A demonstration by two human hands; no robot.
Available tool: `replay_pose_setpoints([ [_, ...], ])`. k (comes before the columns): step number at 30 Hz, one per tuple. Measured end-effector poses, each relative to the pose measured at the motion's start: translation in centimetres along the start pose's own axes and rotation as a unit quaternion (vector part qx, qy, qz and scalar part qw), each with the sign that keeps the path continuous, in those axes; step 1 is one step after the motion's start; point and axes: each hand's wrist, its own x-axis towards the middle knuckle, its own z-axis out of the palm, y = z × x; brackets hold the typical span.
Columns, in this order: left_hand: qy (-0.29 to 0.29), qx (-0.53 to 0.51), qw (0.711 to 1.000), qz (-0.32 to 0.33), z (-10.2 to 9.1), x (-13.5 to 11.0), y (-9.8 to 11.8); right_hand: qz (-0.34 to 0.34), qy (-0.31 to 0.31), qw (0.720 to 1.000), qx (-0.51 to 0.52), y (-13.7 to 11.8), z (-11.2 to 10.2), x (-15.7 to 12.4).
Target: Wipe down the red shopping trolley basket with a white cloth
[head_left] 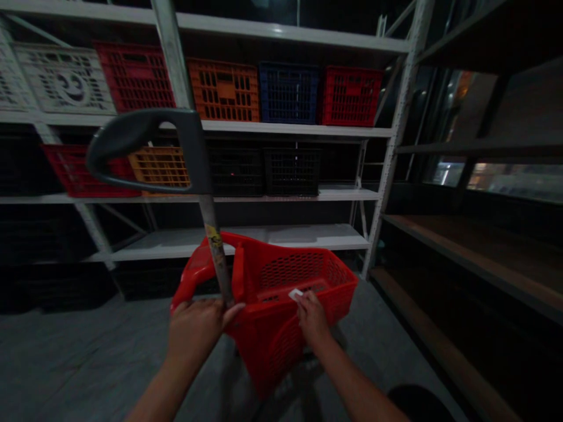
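Observation:
A red plastic shopping cart (272,310) with mesh-patterned sides stands in front of me. My left hand (197,322) is closed on its near left edge, with the thumb lying along the rim. Right beside that hand, a worn metal pole (215,252) rises from the cart, topped by a dark grey D-shaped handle (197,152). My right hand (312,316) is over the cart's near rim, pinching a small white piece (295,294), perhaps paper or cloth; its kind is unclear. The cart's basket floor is only partly visible.
White metal shelving (281,126) spans the back, holding an orange crate (225,91), a blue crate (289,94), a red crate (352,95) and several others. Dark-framed shelves (475,240) run along the right. A dark round object (417,404) sits on the floor at lower right.

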Motion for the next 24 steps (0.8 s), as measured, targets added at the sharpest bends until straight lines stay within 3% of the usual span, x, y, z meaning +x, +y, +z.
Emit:
replay_pose_setpoints([
  [3,0.011,0.002,1.0,0.019,0.6,-0.1,-0.8,0.018,-0.005,0.999,-0.039,1.9,-1.7,0.6],
  [6,0.019,0.014,0.999,0.027,1.1,-0.3,-1.4,0.075,0.009,0.99,-0.122,6.3,-6.2,1.5],
  [9,0.023,0.019,0.999,0.03,1.5,-0.5,-2.0,0.164,0.04,0.963,-0.211,10.3,-10.9,2.0],
  [12,0.026,0.014,0.999,0.032,1.7,-0.7,-2.5,0.205,0.057,0.947,-0.239,12.0,-13.1,2.1],
  [14,0.026,0.008,0.999,0.031,1.7,-0.7,-2.8,0.204,0.057,0.949,-0.235,11.4,-12.4,1.7],
  [16,0.024,0.002,0.999,0.027,1.6,-0.7,-3.0,0.173,0.044,0.963,-0.203,9.5,-10.1,1.0],
  [21,0.04,-0.007,0.999,0.022,1.6,-0.8,-3.2,0.062,-0.038,0.997,-0.031,1.1,-2.9,-0.2],
  [24,0.047,-0.008,0.998,0.031,1.8,-1.0,-3.5,0.031,-0.11,0.992,0.054,-4.1,-0.8,1.3],
])
